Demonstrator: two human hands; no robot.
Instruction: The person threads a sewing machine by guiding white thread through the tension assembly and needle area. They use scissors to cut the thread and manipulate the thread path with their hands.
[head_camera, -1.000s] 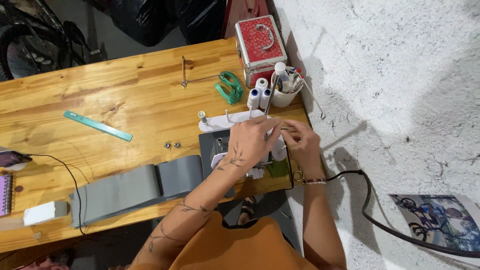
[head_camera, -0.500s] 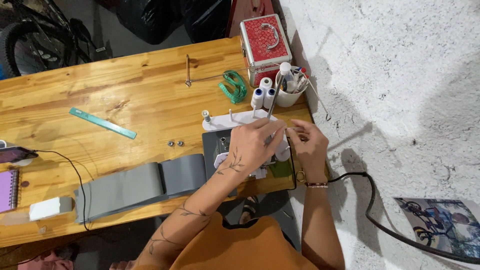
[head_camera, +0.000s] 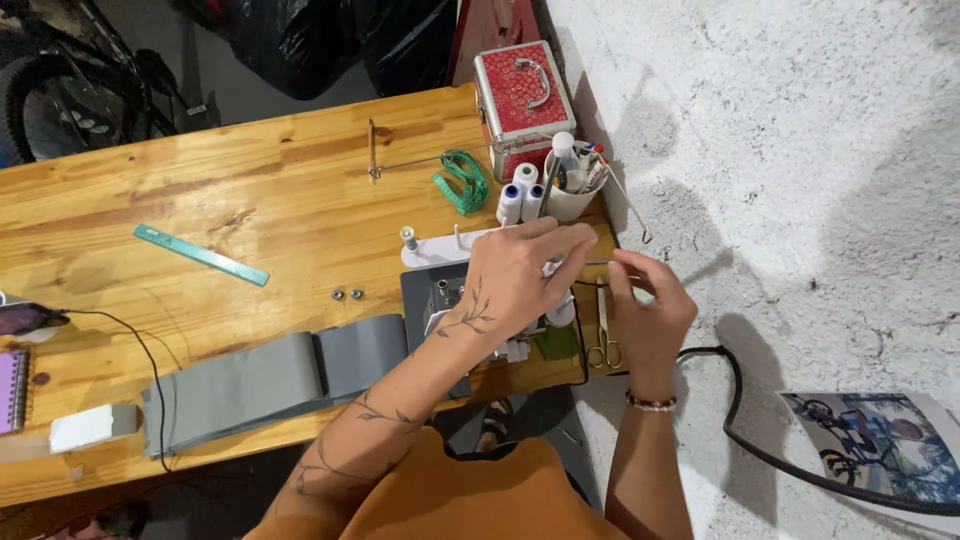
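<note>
My tattooed left hand (head_camera: 510, 285) lies over the sewing machine (head_camera: 432, 292), a dark grey body with a white top and spool pins. Its fingertips are pinched together at the machine's right end. My right hand (head_camera: 650, 310) hovers just to the right, past the machine, with thumb and forefinger pinched. A thin thread (head_camera: 592, 263) runs between the two pinches. Small scissors (head_camera: 603, 338) lie on the wooden table (head_camera: 250, 200) under my right hand. A long strip of grey fabric (head_camera: 260, 375) stretches left from the machine.
Behind the machine stand thread spools (head_camera: 520, 198), a white cup of tools (head_camera: 572, 198) and a red case (head_camera: 522, 90). A green tape measure (head_camera: 462, 180), a green ruler (head_camera: 200, 253), two small metal bits (head_camera: 346, 295) and a phone (head_camera: 22, 320) lie on the table. A black cable (head_camera: 745, 425) crosses the floor.
My right hand has drawn away from the machine to the right, opening a gap with the left. My left fingers have shifted to the machine's right end.
</note>
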